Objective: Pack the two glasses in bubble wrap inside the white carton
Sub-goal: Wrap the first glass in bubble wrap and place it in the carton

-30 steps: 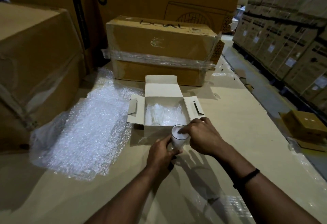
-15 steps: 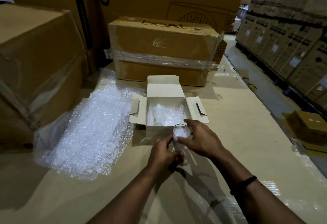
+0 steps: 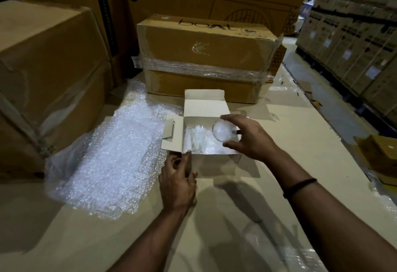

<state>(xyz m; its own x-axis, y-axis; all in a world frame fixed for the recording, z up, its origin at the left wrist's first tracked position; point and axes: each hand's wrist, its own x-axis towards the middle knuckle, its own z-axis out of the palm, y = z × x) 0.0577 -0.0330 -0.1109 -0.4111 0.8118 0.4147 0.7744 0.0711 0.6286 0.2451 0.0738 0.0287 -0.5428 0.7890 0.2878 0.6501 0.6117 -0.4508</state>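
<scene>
A small white carton (image 3: pixel 205 108) stands open on the cardboard surface, its flaps folded out. Inside it lies a bundle of bubble wrap (image 3: pixel 196 140); I cannot tell whether a glass is in it. My right hand (image 3: pixel 250 138) holds a clear glass (image 3: pixel 223 130) by its rim, above the carton's right half, with bubble wrap stuffed inside the glass. My left hand (image 3: pixel 177 182) rests against the carton's near left corner, fingers loosely curled, holding nothing.
A large sheet of bubble wrap (image 3: pixel 111 160) is spread out left of the carton. Brown boxes stand close by: a taped one (image 3: pixel 206 56) right behind the carton, a big one (image 3: pixel 47 73) at the left. Stacked boxes (image 3: pixel 354 41) line the aisle at the right.
My right hand lifted the glass from in front of the carton up over its opening. My left hand let go of the glass and moved to the carton's near left corner.
</scene>
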